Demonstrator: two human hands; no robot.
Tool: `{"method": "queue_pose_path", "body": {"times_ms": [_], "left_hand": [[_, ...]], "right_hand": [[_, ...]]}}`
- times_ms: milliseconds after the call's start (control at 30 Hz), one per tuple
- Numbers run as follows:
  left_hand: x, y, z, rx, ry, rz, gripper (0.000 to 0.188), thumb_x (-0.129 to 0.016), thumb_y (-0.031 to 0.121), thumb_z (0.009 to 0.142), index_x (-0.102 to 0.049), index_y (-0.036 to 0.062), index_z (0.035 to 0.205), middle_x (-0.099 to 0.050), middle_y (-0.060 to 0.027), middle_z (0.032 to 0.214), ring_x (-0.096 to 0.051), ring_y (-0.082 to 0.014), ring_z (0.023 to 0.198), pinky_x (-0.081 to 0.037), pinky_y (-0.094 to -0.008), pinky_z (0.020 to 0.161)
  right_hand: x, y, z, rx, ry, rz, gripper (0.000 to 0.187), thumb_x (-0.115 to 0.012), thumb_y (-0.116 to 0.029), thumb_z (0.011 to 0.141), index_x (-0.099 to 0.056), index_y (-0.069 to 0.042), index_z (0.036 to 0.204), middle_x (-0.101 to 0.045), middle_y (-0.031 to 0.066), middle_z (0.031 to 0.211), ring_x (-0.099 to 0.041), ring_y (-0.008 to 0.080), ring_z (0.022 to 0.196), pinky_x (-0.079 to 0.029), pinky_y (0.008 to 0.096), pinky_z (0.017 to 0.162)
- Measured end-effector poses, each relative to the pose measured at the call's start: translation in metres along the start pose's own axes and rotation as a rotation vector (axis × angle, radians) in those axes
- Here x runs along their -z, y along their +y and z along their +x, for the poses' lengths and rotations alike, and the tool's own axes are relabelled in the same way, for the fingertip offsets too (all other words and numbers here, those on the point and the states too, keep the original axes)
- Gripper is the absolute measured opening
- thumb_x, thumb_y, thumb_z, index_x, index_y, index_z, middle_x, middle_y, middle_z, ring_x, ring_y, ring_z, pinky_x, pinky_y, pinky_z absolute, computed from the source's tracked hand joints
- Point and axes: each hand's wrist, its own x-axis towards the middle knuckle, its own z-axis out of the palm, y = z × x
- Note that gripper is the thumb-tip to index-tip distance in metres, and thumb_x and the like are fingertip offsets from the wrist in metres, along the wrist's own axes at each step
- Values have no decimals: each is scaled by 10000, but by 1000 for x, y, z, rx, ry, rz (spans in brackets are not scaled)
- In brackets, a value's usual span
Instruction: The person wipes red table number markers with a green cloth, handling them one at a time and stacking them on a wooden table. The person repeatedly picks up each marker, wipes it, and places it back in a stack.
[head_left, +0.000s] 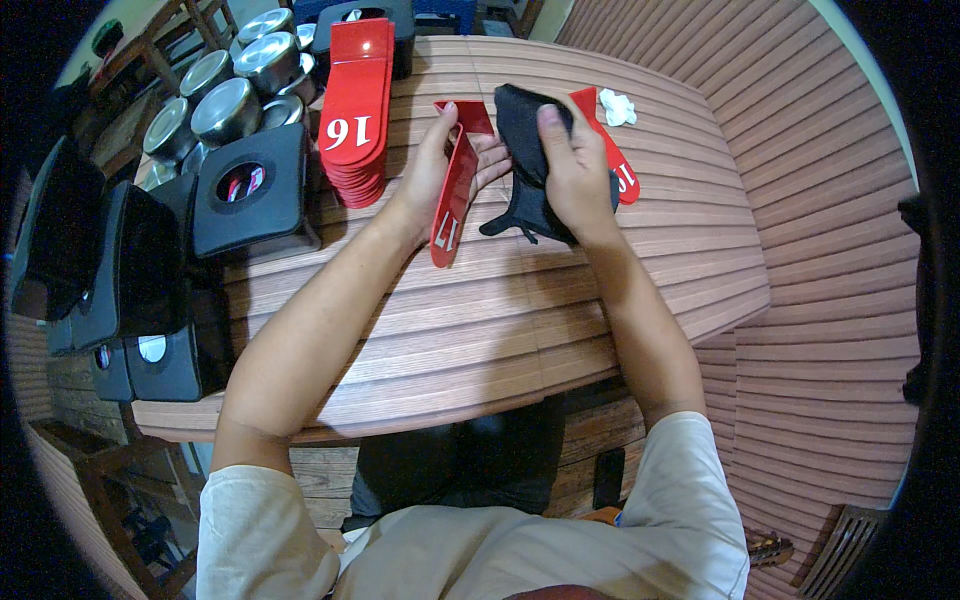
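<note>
My left hand [424, 178] holds a bent red table-number sign [455, 200] on edge, with the thumb on one side and the fingers reaching past the other. In my right hand [580, 180] is a bunched black cloth [519, 118], pinched under the thumb; its lower part hangs down to the tabletop. The cloth is close beside the sign's right side, and I cannot tell whether they touch. Beyond my right wrist lies another red sign [626, 178], partly hidden by the hand. To the left stands a tall stack of matching red signs [355, 105].
Round metal tins [226, 110] are piled at the far left. Several black tissue-box holders [250, 190] crowd the table's left side. A crumpled white tissue [617, 107] lies at the far right of the wood-patterned table [440, 370]. A ribbed wall [820, 260] borders the right.
</note>
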Motion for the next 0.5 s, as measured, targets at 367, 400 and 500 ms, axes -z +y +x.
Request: {"method": "queue_pose_path", "body": {"times_ms": [367, 400, 500], "left_hand": [[-5, 3, -9, -65, 88, 33, 571, -366, 573, 1085, -640, 75, 1144, -695, -101, 1097, -668, -202, 1025, -522, -355, 955], [-5, 4, -12, -61, 63, 50, 576, -360, 575, 1086, -641, 74, 1139, -694, -103, 1093, -668, -203, 1024, -523, -354, 960], [-7, 5, -17, 16, 124, 139, 601, -330, 579, 1094, -639, 67, 1147, -691, -115, 1094, -669, -211, 1030, -526, -352, 979]], "right_hand": [[-10, -3, -11, -212, -479, -222, 523, -523, -364, 1091, -544, 44, 1417, -716, 139, 1099, -669, 205, 988, -527, 351, 934], [-11, -3, -10, -158, -504, -314, 518, -539, -350, 1079, -543, 41, 1420, -715, 171, 1129, -681, 240, 1015, -531, 363, 937], [-10, -4, -6, -18, -522, -530, 505, -587, -310, 1043, -550, 23, 1421, -701, 249, 1207, -698, 333, 1093, -536, 400, 955]]}}
